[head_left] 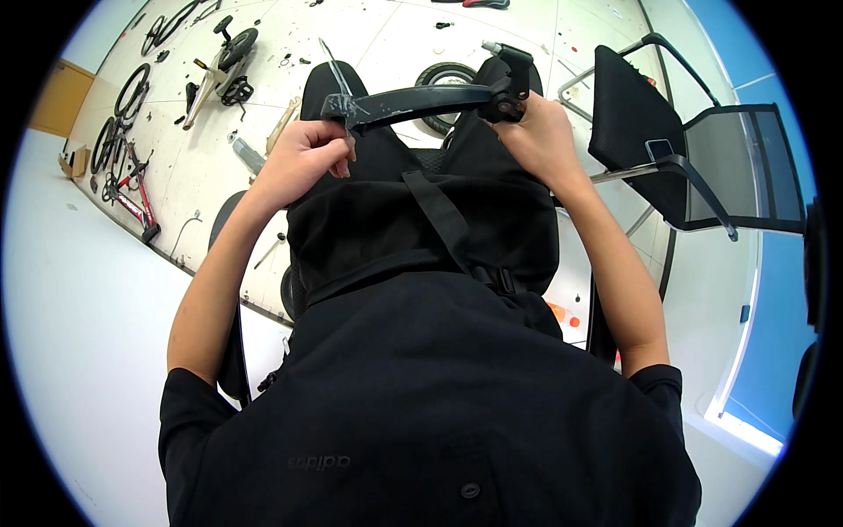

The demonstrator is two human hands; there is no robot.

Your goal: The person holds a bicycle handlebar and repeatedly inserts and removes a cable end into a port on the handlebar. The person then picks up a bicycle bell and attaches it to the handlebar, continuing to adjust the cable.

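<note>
Plainly, in the head view, your work is the curved black part (421, 104), held crosswise over your knees (316, 93). Your right hand (542, 140) is closed round its right end, at the joint (502, 105); most of those fingertips are hidden. Your left hand (309, 158) sits just below its scuffed left end, fingers curled in; whether they pinch the part or only rest against it, I cannot tell. A thin rod (334, 67) rises at that end. Beyond the part lies a wheel (447, 75); well to its right, a chair (634, 123).

Judged advisable: grip firmly close to the joint, since it may swing; support the left end before applying force; mind the rod's tip; avoid twisting the part.
</note>
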